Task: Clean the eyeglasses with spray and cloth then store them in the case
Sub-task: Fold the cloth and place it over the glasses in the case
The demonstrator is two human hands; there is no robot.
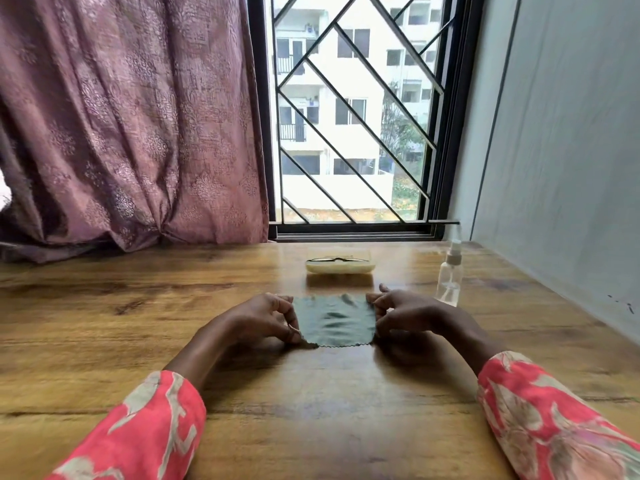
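A grey-green cleaning cloth with zigzag edges lies spread on the wooden table. My left hand pinches its left edge and my right hand pinches its right edge. Beyond the cloth stands a pale yellow case, open, with dark-rimmed eyeglasses resting on top of it. A clear spray bottle with a white nozzle stands upright to the right of the case, just past my right hand.
The wooden table runs back to a barred window. A mauve patterned curtain hangs at the back left and touches the tabletop. A grey wall borders the table on the right.
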